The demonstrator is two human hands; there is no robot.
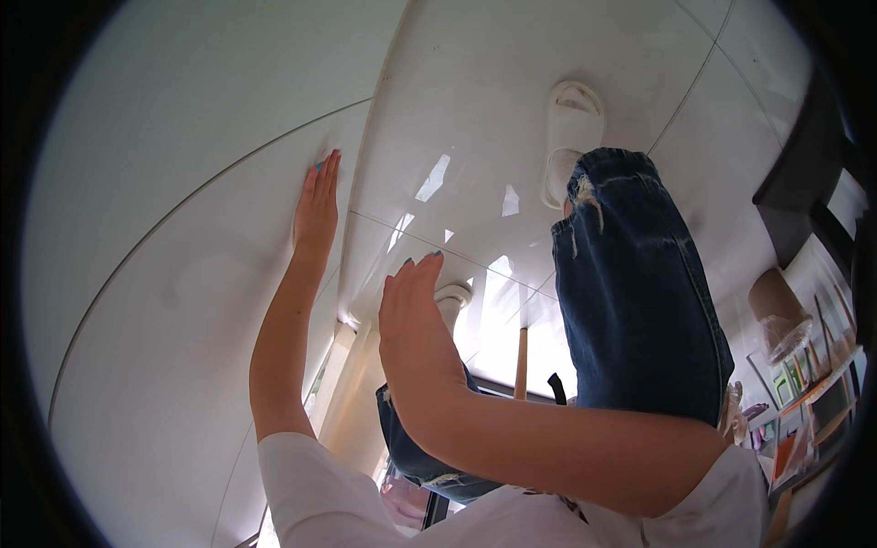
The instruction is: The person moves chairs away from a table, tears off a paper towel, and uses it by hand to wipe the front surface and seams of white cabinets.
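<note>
My left hand (318, 202) reaches out along the glossy white tiled wall (171, 288), fingers straight and laid flat on or very near its surface. Its fingertips reflect faintly in the tile, and I see nothing held in it. Closer to my body, my right hand (416, 308) is raised with its fingers extended and slightly bent, tips towards the wall side. It appears to hold nothing, though its palm is partly hidden. My right forearm (548, 445) crosses low in front of my bent knees in ripped blue jeans (637, 294).
White floor tiles (479, 82) with bright reflections meet the wall along a seam. My feet wear white slippers (575, 130). A wooden stick (522, 363) stands behind my legs. At right are a dark piece of furniture (795, 157), a brown cylinder (774, 298) and cluttered shelves (822, 411).
</note>
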